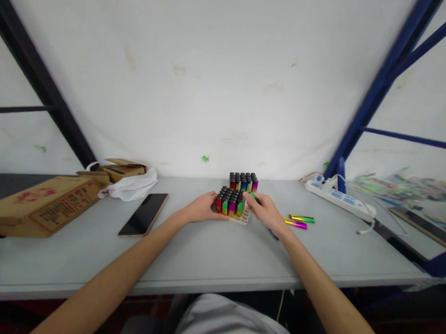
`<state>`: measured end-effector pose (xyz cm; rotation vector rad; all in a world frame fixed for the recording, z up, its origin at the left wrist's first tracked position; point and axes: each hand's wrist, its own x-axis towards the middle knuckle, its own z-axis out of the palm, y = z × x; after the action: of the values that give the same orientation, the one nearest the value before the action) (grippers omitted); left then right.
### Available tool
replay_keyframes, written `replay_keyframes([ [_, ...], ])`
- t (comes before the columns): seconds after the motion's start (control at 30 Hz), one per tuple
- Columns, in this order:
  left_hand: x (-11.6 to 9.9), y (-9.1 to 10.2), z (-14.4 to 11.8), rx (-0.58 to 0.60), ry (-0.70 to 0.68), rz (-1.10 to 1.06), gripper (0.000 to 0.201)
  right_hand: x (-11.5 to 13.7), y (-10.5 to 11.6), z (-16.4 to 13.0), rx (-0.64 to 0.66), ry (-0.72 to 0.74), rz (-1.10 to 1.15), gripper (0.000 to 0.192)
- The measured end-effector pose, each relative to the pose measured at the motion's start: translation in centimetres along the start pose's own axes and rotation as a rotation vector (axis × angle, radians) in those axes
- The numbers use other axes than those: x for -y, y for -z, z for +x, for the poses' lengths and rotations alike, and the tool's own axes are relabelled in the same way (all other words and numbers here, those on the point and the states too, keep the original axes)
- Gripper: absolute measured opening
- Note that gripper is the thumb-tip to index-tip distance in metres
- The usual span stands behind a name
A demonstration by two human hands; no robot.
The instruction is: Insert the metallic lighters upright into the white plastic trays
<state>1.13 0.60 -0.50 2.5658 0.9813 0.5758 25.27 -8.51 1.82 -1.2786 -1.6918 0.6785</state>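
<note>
A white tray with round holes (243,218) carries rows of shiny multicoloured lighters (231,208) with black tops, standing upright. My left hand (203,207) grips the tray's left side, its thumb along the front edge. Over the tray's right side, my right hand (266,209) pinches a green lighter (254,196), partly hidden by the fingers. Behind stands a second group of upright lighters (243,180). To the right of my right hand lie a green-gold lighter (302,218) and a pink-yellow lighter (297,224); something dark blue is partly hidden under my right wrist.
A phone (144,215) lies left on the grey table (211,265). Farther left are a cardboard box (40,203), a smaller open box (124,170) and a white plastic bag (131,186). A white power strip (340,198) with cables lies right, beside a blue metal frame (381,90).
</note>
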Motion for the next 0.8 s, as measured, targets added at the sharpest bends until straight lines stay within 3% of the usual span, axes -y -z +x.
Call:
replay_keyframes([
  [0.17,-0.14,0.09,0.02,0.008,-0.026,0.009,0.063,-0.29,-0.16,0.02,-0.099,-0.02,-0.191,0.046],
  [0.37,-0.1,0.08,0.01,0.003,-0.018,0.006,0.065,-0.42,-0.38,0.06,-0.138,0.009,-0.202,0.039],
  [0.8,0.14,-0.11,-0.1,-0.037,-0.007,-0.061,0.066,0.31,-0.39,-0.26,-0.054,0.057,-0.169,0.052],
])
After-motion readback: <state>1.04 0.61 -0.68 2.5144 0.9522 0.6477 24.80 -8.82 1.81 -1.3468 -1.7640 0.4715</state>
